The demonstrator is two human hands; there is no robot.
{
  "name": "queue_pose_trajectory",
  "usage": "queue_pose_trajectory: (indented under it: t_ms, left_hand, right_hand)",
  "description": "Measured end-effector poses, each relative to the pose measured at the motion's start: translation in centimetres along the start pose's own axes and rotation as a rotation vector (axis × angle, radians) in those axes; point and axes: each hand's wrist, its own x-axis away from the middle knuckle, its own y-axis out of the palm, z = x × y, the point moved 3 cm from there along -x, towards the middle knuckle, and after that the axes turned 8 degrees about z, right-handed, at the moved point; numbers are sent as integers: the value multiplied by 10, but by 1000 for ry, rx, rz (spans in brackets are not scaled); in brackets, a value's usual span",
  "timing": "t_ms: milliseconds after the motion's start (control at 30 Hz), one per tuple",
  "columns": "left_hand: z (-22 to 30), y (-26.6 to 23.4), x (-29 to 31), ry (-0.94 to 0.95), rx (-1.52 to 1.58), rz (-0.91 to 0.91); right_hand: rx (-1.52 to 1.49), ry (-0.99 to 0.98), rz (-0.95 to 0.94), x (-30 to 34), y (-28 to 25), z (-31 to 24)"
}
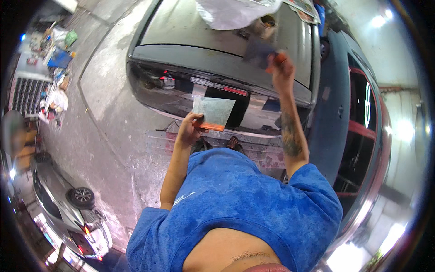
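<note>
My left hand grips a flat putty spreader by its orange edge, with the pale grey blade pointing away from me. This blade is held in front of the dark vehicle window. Farther off to the right, my right hand is closed on the orange handle of a second putty spreader, whose dark blade is smeared by motion. It is over the dull grey vehicle panel; whether it touches the panel I cannot tell. Just beyond it stands a small tan round container with a dark opening.
Crumpled plastic sheeting and newspaper lie on the panel's far side. A blue-grey vehicle stands close on my right. To the left are the concrete floor, assorted clutter and a parked silver car.
</note>
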Motion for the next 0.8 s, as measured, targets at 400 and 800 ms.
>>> queue_pose_trajectory:
  t_ms: [400, 800]
  left_hand:
    - [42, 54, -5, 153, 33, -416]
    - [4, -75, 53, 93, 92, 5]
  right_hand:
    - [69, 362, 207, 124, -120, 99]
    - [79, 602, 686, 41, -324, 236]
